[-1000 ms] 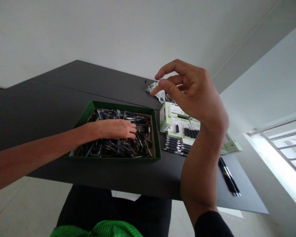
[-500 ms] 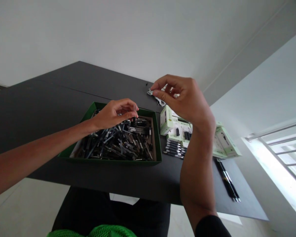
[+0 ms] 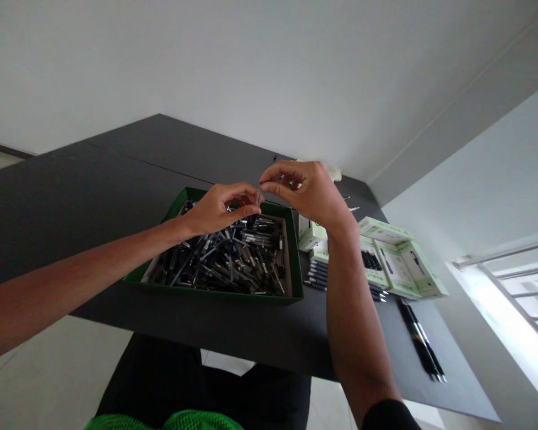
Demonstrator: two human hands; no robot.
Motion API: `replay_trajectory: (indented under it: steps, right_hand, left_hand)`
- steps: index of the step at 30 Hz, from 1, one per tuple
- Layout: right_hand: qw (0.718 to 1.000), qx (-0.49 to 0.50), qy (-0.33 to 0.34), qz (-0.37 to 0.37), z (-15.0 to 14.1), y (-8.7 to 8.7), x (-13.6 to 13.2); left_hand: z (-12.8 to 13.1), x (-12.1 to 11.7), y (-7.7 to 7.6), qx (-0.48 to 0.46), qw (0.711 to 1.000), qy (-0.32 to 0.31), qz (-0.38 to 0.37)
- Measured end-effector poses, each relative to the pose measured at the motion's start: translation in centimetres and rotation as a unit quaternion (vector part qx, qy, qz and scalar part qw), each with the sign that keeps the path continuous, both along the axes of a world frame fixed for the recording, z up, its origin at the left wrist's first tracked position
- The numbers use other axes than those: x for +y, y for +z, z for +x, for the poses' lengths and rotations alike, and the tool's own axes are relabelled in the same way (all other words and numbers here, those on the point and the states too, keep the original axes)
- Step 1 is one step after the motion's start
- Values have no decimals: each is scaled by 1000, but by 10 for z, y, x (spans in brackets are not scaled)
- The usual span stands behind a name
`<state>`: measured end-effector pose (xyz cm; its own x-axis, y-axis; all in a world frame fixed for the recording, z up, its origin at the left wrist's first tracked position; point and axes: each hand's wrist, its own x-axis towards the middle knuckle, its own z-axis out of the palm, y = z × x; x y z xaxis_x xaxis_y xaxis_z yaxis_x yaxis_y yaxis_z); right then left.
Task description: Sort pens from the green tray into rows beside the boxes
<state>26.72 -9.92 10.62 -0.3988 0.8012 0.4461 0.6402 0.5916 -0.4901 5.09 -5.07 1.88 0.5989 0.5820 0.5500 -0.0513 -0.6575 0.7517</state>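
My left hand is over the green box, fingers closed around a clear pen barrel held nearly upright, with a dark lower end. Just above its top, my right hand has thumb and forefinger pinched; whatever is between them is too small to make out. Both hands meet above the far right part of the box. The green box below holds a jumbled heap of pens, many clear with dark parts.
Right of the box lies a row of dark pens, partly hidden by my right forearm. Open pale green cartons hold black pens. Large dark pens lie by the table's right end. A wall stands behind the dark table.
My right hand has come down and left to the top of the clear barrel in my left hand. The view has shifted slightly, and more of the open cartons shows.
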Motion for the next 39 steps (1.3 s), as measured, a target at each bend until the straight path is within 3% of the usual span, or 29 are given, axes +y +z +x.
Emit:
replay_trajectory:
  steps: [24,34,39]
  right_hand:
    - [998,-35,28,-37,0,4,-6]
    - [978,-82,38,-189,-8,-9,0]
    - [987,-112,-1,-120,-24,-19,1]
  left_hand:
    - [-1,-1,1,-5,1000,15,9]
    - [-1,5,0,-82,995,53,22]
    - [1,5,-1,-97,994,51,-15]
